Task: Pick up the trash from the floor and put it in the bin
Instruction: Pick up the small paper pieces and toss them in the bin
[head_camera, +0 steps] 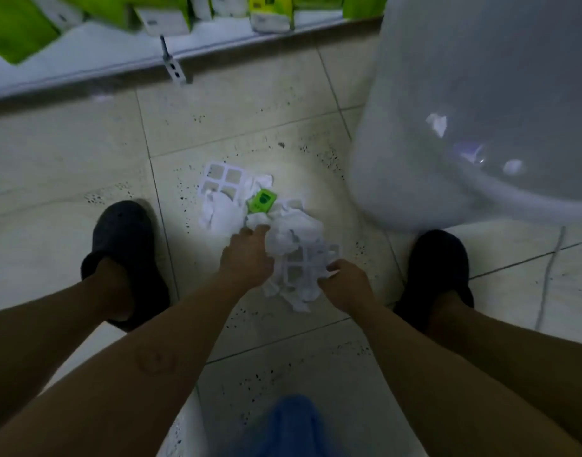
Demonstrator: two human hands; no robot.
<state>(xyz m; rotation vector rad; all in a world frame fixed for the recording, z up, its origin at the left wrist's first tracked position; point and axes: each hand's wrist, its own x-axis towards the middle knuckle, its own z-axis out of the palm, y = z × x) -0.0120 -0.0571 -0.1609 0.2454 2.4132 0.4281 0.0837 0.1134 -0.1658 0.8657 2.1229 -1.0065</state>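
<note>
A heap of white crumpled paper trash (pixel 294 235) lies on the tiled floor between my feet. Cut-out white sheets with square holes (pixel 220 179) lie at its far left, beside a small green packet (pixel 262 201). My left hand (pixel 246 255) reaches into the heap, fingertips touching crumpled paper. My right hand (pixel 347 282) is shut on a white cut-out sheet and crumpled paper (pixel 302 268) at the near side. The white bin (pixel 480 94) stands to the right, with a few scraps inside.
A low white shelf (pixel 95 61) with green and white packages runs along the far side, on a metal bracket (pixel 174 69). My black shoes stand left (pixel 124 255) and right (pixel 436 275) of the heap. Speckled tiles surround it.
</note>
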